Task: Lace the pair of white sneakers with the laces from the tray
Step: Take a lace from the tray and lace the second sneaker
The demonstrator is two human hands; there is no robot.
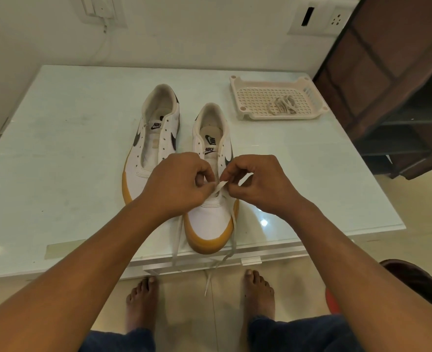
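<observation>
Blue trouser legs (298, 334) and two bare feet (258, 293) fill the bottom edge, standing on a tiled floor in front of a pale glass-topped table (57, 153). Both forearms reach up over the table to the nearer sneaker (210, 222), white with a gum-coloured sole, its toe pointing at the person and close to the table's front edge. Over its lower eyelets the left hand (179, 184) has its fingers curled, thumb and forefinger pinching a flat white lace (221, 185). The right hand (260, 184), just beside it, pinches the same lace with curled fingers. Two loose ends of this lace trail down either side of the toe and hang over the table's edge toward the floor. The farther sneaker (156, 138) lies just to the left and behind, unlaced, its eyelets bare. Well apart, at the back right of the table, sits a cream perforated plastic tray (235, 92) holding a second lace (282, 105) in a loose bundle. A dark wooden shelf unit (400, 97) stands to the right
</observation>
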